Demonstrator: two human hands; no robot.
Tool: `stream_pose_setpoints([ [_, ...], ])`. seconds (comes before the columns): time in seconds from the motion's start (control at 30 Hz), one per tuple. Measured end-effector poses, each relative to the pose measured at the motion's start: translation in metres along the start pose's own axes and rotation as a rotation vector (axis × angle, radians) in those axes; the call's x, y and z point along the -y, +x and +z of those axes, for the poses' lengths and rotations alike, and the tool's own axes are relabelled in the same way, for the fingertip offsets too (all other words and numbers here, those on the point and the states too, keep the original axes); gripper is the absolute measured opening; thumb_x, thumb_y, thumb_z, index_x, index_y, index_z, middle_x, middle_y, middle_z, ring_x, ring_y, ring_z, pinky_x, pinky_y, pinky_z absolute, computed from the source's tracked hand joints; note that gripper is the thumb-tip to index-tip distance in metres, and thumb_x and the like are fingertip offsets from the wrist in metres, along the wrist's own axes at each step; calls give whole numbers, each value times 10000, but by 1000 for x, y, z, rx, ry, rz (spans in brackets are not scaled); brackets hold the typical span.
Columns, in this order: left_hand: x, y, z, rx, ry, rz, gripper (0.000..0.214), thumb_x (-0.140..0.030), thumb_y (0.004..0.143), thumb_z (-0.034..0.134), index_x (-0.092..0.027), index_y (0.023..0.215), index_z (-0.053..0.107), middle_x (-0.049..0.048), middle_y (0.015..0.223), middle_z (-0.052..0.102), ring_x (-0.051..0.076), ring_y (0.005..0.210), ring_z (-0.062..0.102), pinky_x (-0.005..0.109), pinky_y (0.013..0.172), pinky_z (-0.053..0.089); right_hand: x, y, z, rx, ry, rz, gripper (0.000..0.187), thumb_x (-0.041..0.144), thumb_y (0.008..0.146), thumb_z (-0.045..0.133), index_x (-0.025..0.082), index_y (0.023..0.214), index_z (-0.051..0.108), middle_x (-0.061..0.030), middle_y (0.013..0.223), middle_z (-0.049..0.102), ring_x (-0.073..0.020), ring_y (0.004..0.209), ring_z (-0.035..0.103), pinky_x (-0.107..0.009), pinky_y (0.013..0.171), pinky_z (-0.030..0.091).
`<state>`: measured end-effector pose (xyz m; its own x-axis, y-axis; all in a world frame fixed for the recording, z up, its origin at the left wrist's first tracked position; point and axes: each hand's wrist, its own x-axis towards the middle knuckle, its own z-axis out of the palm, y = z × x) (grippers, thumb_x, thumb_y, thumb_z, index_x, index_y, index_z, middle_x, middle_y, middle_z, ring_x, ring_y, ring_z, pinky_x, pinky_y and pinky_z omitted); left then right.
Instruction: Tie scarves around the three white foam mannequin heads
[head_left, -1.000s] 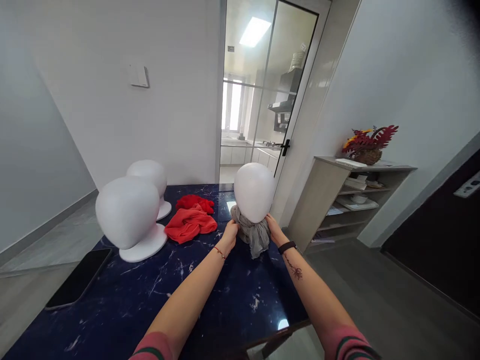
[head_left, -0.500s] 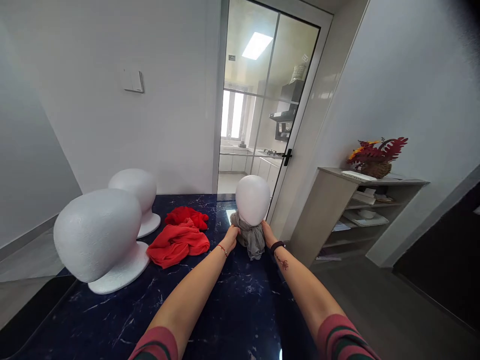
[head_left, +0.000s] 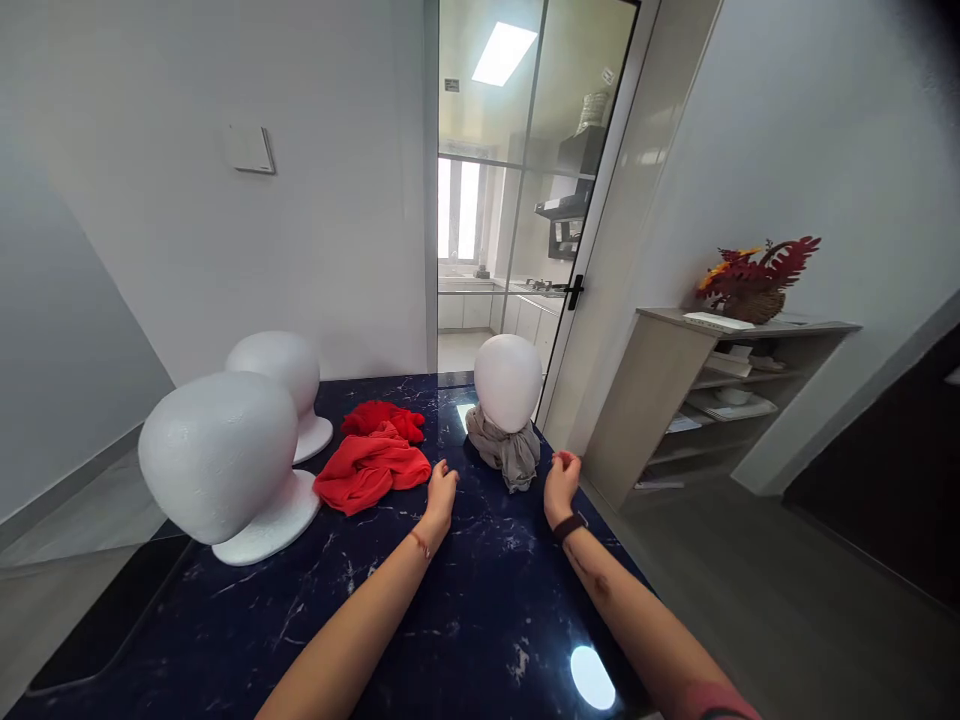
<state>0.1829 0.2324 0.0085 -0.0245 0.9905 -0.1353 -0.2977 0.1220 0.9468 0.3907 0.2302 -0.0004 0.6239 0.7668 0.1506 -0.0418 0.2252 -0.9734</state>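
Note:
A white foam mannequin head (head_left: pixel 508 382) stands upright at the far end of the table. Around its neck is a grey scarf (head_left: pixel 510 452), knotted in front with a short end hanging down. My left hand (head_left: pixel 442 492) hovers left of the scarf, apart from it, near the red cloth, with fingers loosely bent and nothing held. On the other side, my right hand (head_left: pixel 561 487) is just clear of the scarf, fingers loosely curled, also without anything in them. A crumpled light red scarf (head_left: pixel 371 468) lies on the table, with a darker red scarf (head_left: pixel 386 420) behind it.
Two more white foam heads, a near one (head_left: pixel 221 455) and a farther one (head_left: pixel 277 370), stand on the left of the dark blue marbled table (head_left: pixel 457 620). Beyond the table is a glass door (head_left: pixel 487 230). A shelf unit (head_left: pixel 660 400) with a flower basket (head_left: pixel 757 295) is on the right.
Both hands have let go of the grey scarf and drawn back, the left one leftward and the right one rightward. The scarf stays around the head's neck. The view has shifted slightly.

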Motion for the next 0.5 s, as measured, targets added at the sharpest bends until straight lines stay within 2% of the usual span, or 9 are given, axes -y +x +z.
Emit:
stream_pose_setpoints([
  [0.07, 3, -34, -24, -103, 75, 58, 318, -46, 720, 572, -184, 1006, 566, 87, 1143, 548, 207, 1106, 505, 352, 987, 345, 3, -49, 2, 90, -25, 29, 203, 341, 663, 487, 212, 778, 592, -18, 724, 643, -183, 721, 582, -292, 714, 448],
  [0.1, 3, -50, -34, -133, 105, 91, 325, -29, 693, 560, -189, 977, 568, 79, 1124, 550, 204, 1083, 512, 340, 983, 340, 5, -75, 9, 175, -32, 50, 157, 314, 635, 524, 205, 722, 596, -2, 626, 611, -170, 605, 555, -278, 615, 438],
  [0.17, -2, -79, -52, -164, 159, 158, 318, -38, 673, 540, -202, 943, 568, 60, 1074, 558, 196, 1023, 529, 320, 957, 351, 12, -121, 31, 371, -28, 104, 120, 276, 617, 543, 195, 679, 606, 27, 503, 549, -135, 447, 473, -249, 470, 370],
  [0.2, -7, -91, -60, -175, 198, 217, 306, -56, 677, 530, -209, 939, 565, 51, 1046, 562, 195, 988, 537, 316, 932, 366, 17, -141, 45, 509, -3, 152, 140, 274, 646, 508, 195, 707, 606, 40, 487, 522, -117, 420, 435, -234, 442, 333],
  [0.23, -13, -102, -67, -187, 243, 281, 290, -78, 687, 523, -216, 940, 560, 45, 1021, 564, 195, 955, 543, 315, 903, 381, 21, -157, 60, 593, 32, 201, 153, 273, 660, 484, 194, 726, 598, 50, 483, 499, -104, 412, 411, -222, 429, 307],
  [0.3, -24, -117, -83, -220, 349, 412, 249, -122, 714, 509, -226, 937, 547, 37, 973, 564, 198, 890, 544, 315, 839, 401, 29, -183, 91, 649, 76, 272, 161, 263, 662, 451, 193, 734, 576, 61, 484, 453, -89, 413, 371, -209, 421, 270],
  [0.37, -34, -127, -102, -246, 464, 513, 197, -144, 727, 503, -230, 901, 536, 28, 907, 556, 197, 824, 529, 311, 784, 403, 31, -202, 115, 651, 80, 287, 159, 242, 652, 436, 190, 712, 573, 61, 485, 426, -87, 426, 354, -205, 425, 255],
  [0.43, -39, -132, -123, -242, 584, 611, 149, -139, 713, 506, -229, 829, 526, 15, 814, 533, 192, 755, 505, 304, 736, 395, 29, -216, 130, 667, 63, 258, 164, 214, 649, 435, 189, 679, 594, 58, 482, 420, -90, 444, 350, -207, 438, 250],
  [0.5, -42, -133, -143, -207, 683, 697, 121, -128, 691, 502, -230, 754, 514, 4, 738, 508, 187, 702, 485, 294, 692, 385, 25, -227, 133, 686, -11, 147, 189, 185, 663, 438, 193, 658, 626, 49, 497, 451, -95, 469, 359, -211, 459, 246],
])
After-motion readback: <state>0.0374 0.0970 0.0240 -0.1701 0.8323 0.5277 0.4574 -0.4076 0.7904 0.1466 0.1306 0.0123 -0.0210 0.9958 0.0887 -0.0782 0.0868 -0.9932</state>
